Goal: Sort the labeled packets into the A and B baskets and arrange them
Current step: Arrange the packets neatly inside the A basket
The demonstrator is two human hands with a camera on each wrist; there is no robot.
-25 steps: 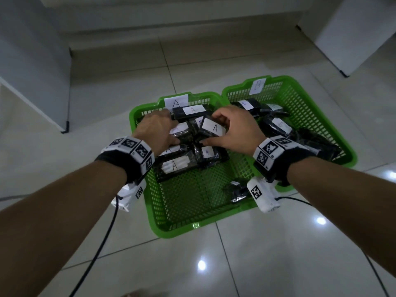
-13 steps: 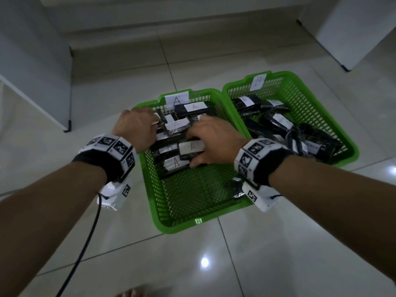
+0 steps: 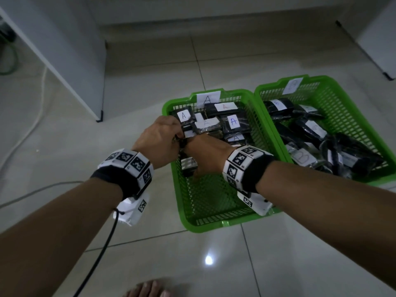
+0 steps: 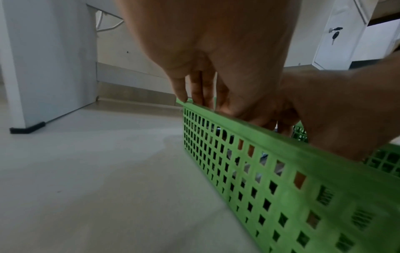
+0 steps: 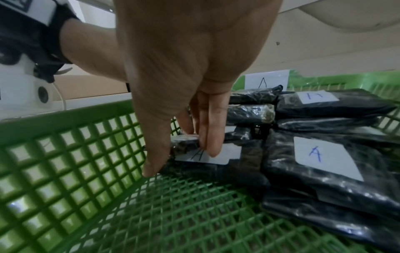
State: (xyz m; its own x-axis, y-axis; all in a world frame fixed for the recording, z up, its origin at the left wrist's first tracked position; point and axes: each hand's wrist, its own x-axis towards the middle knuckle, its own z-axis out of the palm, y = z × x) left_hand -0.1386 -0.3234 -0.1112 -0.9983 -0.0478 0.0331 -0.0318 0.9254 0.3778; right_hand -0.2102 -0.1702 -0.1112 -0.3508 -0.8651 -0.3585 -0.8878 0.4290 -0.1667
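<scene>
Two green mesh baskets stand side by side on the tiled floor: the A basket (image 3: 214, 225) and the B basket (image 3: 364, 116). Black packets with white A labels (image 3: 233, 123) fill the far half of the A basket. B-labelled packets (image 3: 310, 129) lie loosely in the B basket. My right hand (image 5: 181, 160) is low in the A basket near its left wall, pinching an A packet (image 5: 229, 154), thumb at its near edge, fingers on the label. My left hand (image 4: 199, 99) reaches straight-fingered over the left rim (image 4: 270, 135); its tips are hidden among the packets.
A white cabinet (image 3: 64, 50) stands at the left, another white unit (image 3: 381, 39) at the far right. A pale cable (image 3: 25, 129) runs along the floor and a black cable (image 3: 100, 249) trails from my left wrist. Toes (image 3: 150, 289) show at the bottom edge.
Both hands have shifted to the left wall of the A basket. The right hand has brought its A packet down beside the wall. The view has swung left.
</scene>
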